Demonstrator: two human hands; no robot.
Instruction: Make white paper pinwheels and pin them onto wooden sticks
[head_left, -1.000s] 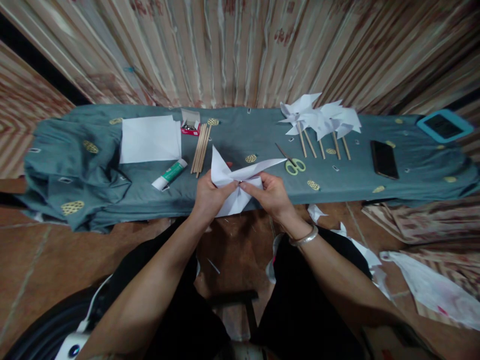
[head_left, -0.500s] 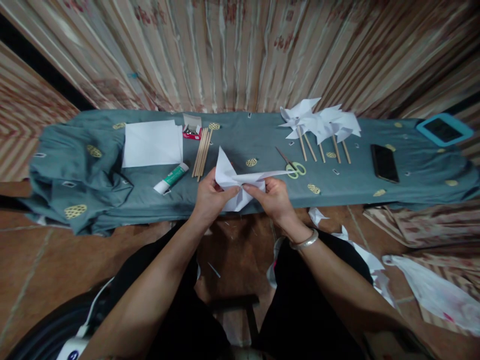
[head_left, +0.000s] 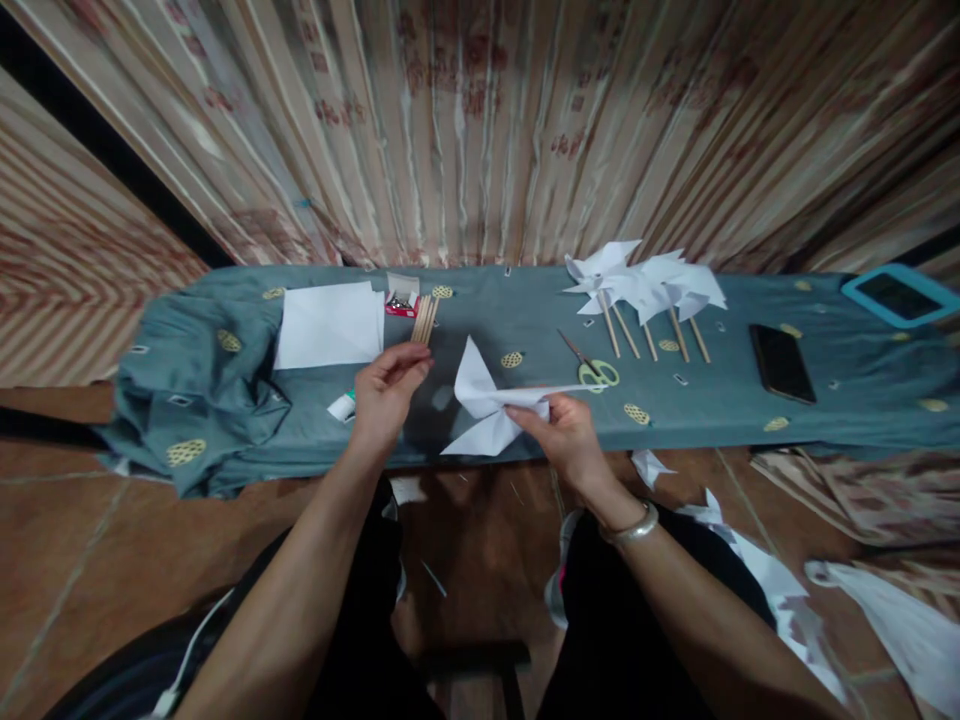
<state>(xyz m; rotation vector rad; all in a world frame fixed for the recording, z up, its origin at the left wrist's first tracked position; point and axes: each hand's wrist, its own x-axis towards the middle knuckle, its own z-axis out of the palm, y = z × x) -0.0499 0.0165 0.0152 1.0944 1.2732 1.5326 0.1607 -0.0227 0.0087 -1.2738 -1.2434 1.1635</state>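
A folded white paper pinwheel (head_left: 480,385) without a stick is pinched at its middle between the thumb and fingers of my right hand (head_left: 559,435), just over the table's front edge. My left hand (head_left: 391,390) is off the paper, its fingers loosely bent and apart, with nothing visible in them. It hovers by the near ends of several wooden sticks (head_left: 425,320), partly covering them. Beside that hand lies a glue stick (head_left: 343,407), mostly hidden. Behind the sticks stands an open small red box (head_left: 402,298) with shiny metal bits inside.
White paper sheets (head_left: 326,325) lie at the left on the green cloth (head_left: 517,330). Right of centre are scissors (head_left: 600,375) and several pinwheels on sticks (head_left: 652,285). A phone (head_left: 782,362) and a blue-framed tablet (head_left: 900,295) lie farther right. Paper scraps (head_left: 765,570) litter the floor.
My left hand has let go of the paper pinwheel and moved left to the sticks. My right hand alone keeps hold of it. The view has tilted up slightly.
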